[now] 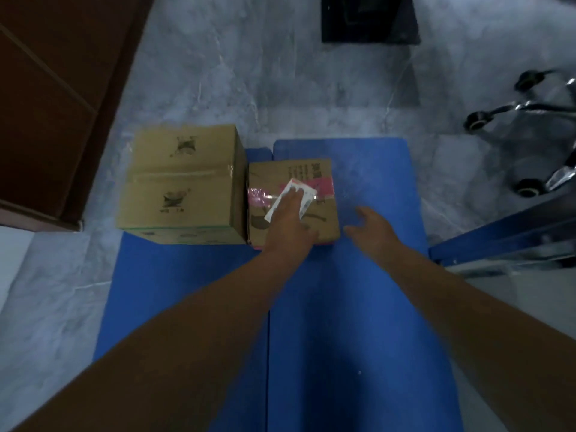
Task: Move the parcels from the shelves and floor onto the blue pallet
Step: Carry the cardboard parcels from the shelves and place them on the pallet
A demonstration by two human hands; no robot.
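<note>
Small parcel (322,218) upright on blue pallet (330,307), tape seam running crosswise. Left hand (290,219) lies flat atop it; right hand (371,227) relaxed, empty, just beside.

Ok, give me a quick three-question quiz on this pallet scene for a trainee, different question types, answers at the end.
1. What stands directly left of the smaller parcel on the blue pallet? A) a larger parcel B) a bucket C) a plastic crate
2. True or false: the left hand rests on top of the smaller parcel, fingers on its white label.
3. Fill in: the right hand is open beside that parcel and holds ____.
Key: 1 A; 2 true; 3 nothing.
</note>
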